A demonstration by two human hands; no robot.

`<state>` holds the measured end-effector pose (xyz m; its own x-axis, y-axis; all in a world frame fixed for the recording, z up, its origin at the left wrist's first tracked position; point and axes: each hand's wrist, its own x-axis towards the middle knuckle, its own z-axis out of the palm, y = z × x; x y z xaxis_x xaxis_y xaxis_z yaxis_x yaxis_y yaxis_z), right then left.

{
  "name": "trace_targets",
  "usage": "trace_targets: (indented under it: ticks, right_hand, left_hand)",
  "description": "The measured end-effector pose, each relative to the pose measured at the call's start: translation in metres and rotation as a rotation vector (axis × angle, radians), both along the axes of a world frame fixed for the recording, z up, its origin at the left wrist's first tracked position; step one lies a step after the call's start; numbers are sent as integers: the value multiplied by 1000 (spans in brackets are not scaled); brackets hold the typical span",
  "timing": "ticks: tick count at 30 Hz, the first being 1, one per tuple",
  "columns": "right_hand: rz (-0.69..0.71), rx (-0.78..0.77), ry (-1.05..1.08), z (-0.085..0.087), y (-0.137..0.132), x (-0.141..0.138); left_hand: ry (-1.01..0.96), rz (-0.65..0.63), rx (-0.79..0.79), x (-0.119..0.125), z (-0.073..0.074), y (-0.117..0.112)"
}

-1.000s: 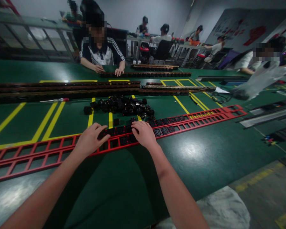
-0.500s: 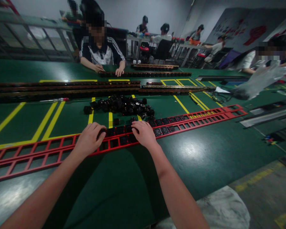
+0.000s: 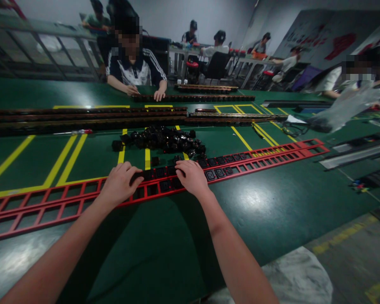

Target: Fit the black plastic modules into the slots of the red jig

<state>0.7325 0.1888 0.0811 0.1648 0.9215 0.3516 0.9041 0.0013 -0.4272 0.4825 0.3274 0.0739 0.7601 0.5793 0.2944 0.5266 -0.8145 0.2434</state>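
A long red frame (image 3: 256, 168) with two rows of rectangular openings lies slantwise across the green table. Black power sockets (image 3: 210, 174) fill part of both rows. My left hand (image 3: 122, 182) is at the left end of the filled upper row, thumb and fingers closed about a black socket (image 3: 146, 173) there. Further right, my right hand (image 3: 191, 177) rests on the frame with curled fingers; what lies under its fingertips is hidden. Behind the hands is a heap of loose black sockets (image 3: 164, 140), with a single one (image 3: 155, 161) nearer the frame.
Long dark strips (image 3: 82, 116) lie behind the heap, with a red-handled screwdriver (image 3: 87, 131) before them. A co-worker (image 3: 136, 69) sits opposite. Far right are a clear plastic bag (image 3: 345, 107) and metal profiles (image 3: 357, 154). Yellow tape (image 3: 50, 169) marks the table.
My left hand has shifted very slightly to the right along the frame. The right hand and the sockets look nearly the same.
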Motion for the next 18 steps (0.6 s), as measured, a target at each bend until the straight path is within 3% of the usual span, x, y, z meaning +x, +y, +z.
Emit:
trace_targets:
  ticks: [8, 18]
  right_hand:
    - [7, -4, 15, 0, 1, 1]
    - [5, 5, 19, 1, 0, -1]
  left_hand:
    - [17, 11, -8, 2, -1, -2]
    - [3, -38, -129, 4, 1, -5]
